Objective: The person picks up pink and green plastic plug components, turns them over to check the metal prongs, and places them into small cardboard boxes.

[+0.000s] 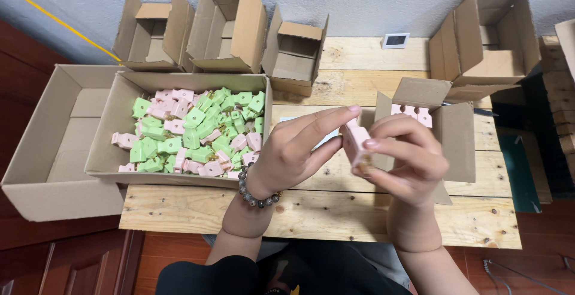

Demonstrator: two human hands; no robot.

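My right hand [407,157] grips a pink plastic plug adapter [356,142] with brass prongs, holding it upright above the wooden table. My left hand [299,145], with a bead bracelet on its wrist, reaches its fingertips to the adapter's top left edge. Just behind the hands a small open cardboard box [458,133] holds a row of pink adapters [412,113]. To the left, a larger cardboard box [114,145] is filled with several loose green and pink adapters [197,130].
A big cardboard box [45,145] with nothing visible inside sits at the far left. Several open cardboard boxes [230,28] line the table's back edge by the wall, one more [488,37] at the right. A small white device [395,40] lies near the wall.
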